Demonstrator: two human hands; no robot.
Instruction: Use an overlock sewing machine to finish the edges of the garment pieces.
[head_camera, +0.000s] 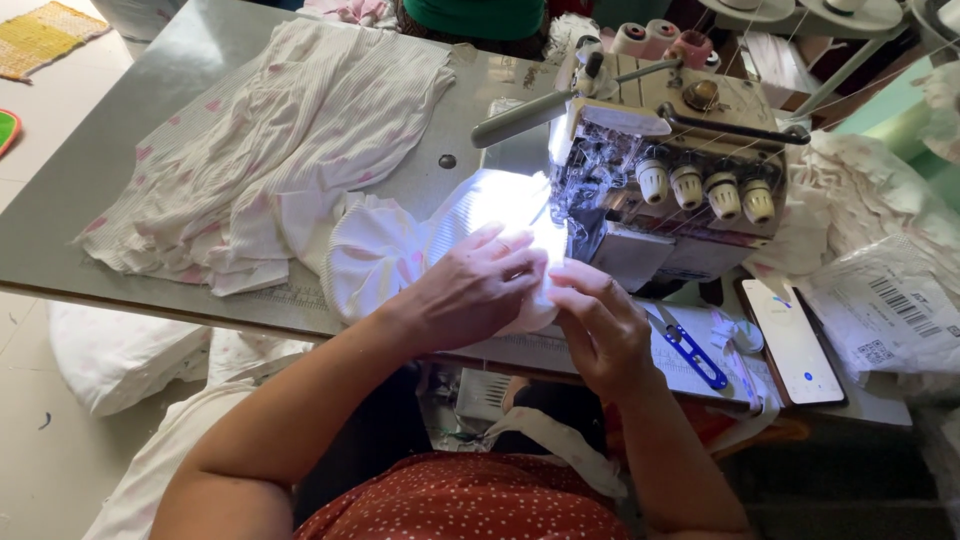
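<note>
the left hand (470, 290) lies flat on a white fabric piece (400, 250) in front of the overlock sewing machine (665, 170). the right hand (600, 325) pinches the fabric edge just beside the brightly lit needle area. folded pink-dotted fabric (270, 150) lies on the grey table (120, 130) to the left. blue thread snips (690, 350) and a smartphone (795, 340) lie to the right.

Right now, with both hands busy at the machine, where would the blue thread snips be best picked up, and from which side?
Probably by the blue handle of the thread snips, coming from the right hand side. They lie flat on the table, metal tip pointing toward that hand's wrist, handle angled toward the phone, clear of the white fabric.
</note>
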